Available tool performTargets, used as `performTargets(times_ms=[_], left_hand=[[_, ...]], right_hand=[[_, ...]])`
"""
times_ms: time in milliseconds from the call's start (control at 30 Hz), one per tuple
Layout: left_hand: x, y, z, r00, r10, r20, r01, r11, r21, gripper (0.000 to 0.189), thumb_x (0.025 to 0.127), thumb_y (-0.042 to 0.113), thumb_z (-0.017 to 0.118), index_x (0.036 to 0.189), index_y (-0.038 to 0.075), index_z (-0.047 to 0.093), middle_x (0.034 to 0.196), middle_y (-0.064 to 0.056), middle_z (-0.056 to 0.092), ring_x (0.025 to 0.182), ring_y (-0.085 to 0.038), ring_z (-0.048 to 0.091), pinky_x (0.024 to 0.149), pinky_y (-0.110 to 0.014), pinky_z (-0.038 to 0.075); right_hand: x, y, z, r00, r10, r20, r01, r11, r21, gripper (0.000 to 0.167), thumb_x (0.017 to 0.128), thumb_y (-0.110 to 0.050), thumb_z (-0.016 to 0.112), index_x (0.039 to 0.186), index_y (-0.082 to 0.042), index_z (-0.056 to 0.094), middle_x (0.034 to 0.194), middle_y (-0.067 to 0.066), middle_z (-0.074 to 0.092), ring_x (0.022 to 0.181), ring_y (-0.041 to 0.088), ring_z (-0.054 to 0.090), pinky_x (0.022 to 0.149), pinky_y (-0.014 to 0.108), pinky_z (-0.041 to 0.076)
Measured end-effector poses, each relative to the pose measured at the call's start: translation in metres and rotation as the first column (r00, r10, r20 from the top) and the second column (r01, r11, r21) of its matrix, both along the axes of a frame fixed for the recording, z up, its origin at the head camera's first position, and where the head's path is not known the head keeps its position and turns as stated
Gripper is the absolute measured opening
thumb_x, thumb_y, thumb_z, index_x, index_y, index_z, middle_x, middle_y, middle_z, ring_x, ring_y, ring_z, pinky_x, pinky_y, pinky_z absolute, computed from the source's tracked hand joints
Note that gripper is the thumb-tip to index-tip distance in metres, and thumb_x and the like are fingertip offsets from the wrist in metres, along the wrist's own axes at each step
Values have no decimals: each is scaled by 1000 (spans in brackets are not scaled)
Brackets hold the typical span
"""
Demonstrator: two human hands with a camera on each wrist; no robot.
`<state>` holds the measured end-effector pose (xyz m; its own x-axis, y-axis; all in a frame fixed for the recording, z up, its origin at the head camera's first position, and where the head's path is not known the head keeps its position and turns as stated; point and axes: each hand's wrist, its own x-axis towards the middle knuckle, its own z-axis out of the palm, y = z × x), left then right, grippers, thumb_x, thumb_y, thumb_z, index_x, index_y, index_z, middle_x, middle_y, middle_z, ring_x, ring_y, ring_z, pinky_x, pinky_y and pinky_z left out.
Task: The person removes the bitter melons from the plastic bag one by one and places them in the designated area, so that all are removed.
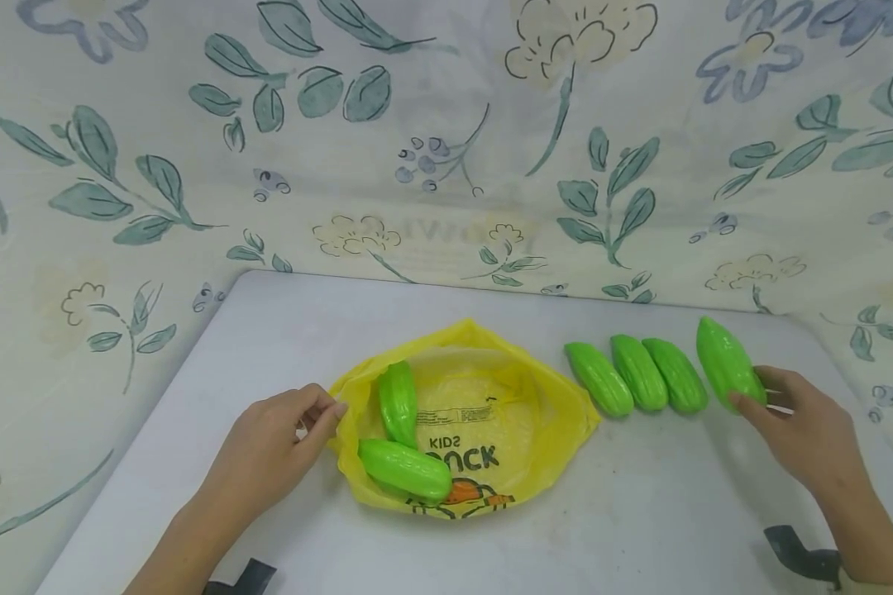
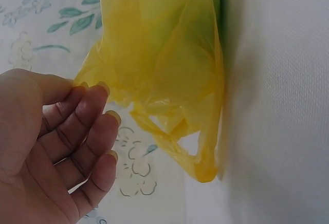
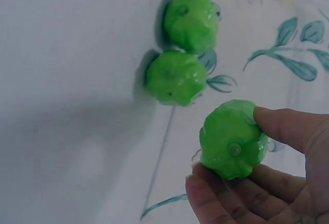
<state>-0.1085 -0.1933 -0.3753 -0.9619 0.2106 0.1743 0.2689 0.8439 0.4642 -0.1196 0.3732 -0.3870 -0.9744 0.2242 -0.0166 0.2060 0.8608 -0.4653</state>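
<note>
A yellow plastic bag [image 1: 554, 463] lies on the table with its mouth spread wide. Inside it, at its left side, are two glossy green toy cucumbers [image 1: 398, 405]. My left hand [image 1: 279, 442] pinches the bag's left rim between thumb and index finger; the left wrist view shows the other fingers loosely bent. At the right, my right hand [image 1: 807, 426] holds another green toy cucumber [image 1: 725, 359] by its lower end, thumb on one side and fingers on the other. In the right wrist view this cucumber [image 3: 231, 139] appears lifted off the table, its stem end facing the camera.
Three more green cucumbers [image 1: 640, 373] lie in a slanted row between the bag and my right hand. The white table [image 1: 603, 529] ends at a floral cloth [image 1: 432, 223] behind and at both sides. A bag handle loop [image 2: 198, 167] hangs below my left fingers.
</note>
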Motion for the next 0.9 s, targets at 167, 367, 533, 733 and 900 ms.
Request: performTargets(times_ms=[167,367,533,733,900], left_hand=[[0,0,-1,1000,4,6,-4,1000,2,10,101,22,71,94,17,69,77,12,63,74,-10,55,65,-29,52],[0,0,-1,1000,7,14,-7,1000,3,10,102,23,71,94,17,69,78,12,63,75,-9,56,66,-29,53],[0,1,-1,1000,3,14,-3,1000,6,10,102,23,71,95,16,70,78,12,63,75,-9,57,67,-30,54],[0,1,-2,1000,2,23,-2,1000,3,10,102,23,71,95,17,70,78,12,63,75,-9,57,68,-31,54],[-1,1,-3,1000,1,25,-1,1000,3,9,102,23,70,95,16,70,79,12,65,75,-9,58,68,-31,54]], right_hand=[[-8,5,-6,1000,1,10,-1,1000,1,79,106,-48,58,152,12,35,145,43,43,124,63,50,89,70,49],[-15,8,-13,998,-17,60,17,1000,7,82,106,-48,58,153,13,32,147,43,40,126,63,47,92,70,48],[-18,9,-17,997,-10,71,9,1000,14,80,106,-48,58,151,14,33,146,44,39,126,63,46,93,70,48],[-19,10,-22,997,2,80,-3,1000,12,79,106,-47,58,149,16,35,145,44,40,125,63,47,91,68,49],[-20,10,-25,995,16,100,-16,1000,0,78,107,-47,56,148,16,35,145,44,40,125,62,47,89,66,51]])
